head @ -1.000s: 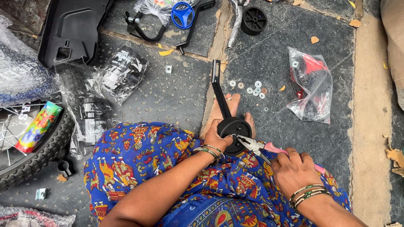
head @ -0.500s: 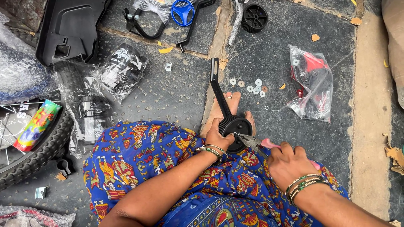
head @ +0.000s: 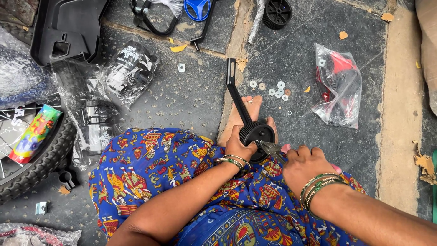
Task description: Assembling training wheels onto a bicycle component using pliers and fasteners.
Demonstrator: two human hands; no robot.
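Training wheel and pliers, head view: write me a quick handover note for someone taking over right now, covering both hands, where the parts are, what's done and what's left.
Left hand: gripping the small black training wheel, held against the foot.
Right hand: closed on the pink-handled pliers, their jaws at the wheel's hub.
The wheel's black bracket arm points away over the paving.
Loose washers lie beyond the toes; a second black wheel sits further off; a clear bag of red parts is to the right.
Done: wheel sits on its bracket.
Left: the hub fastening looks unfinished; washers and second wheel unused.
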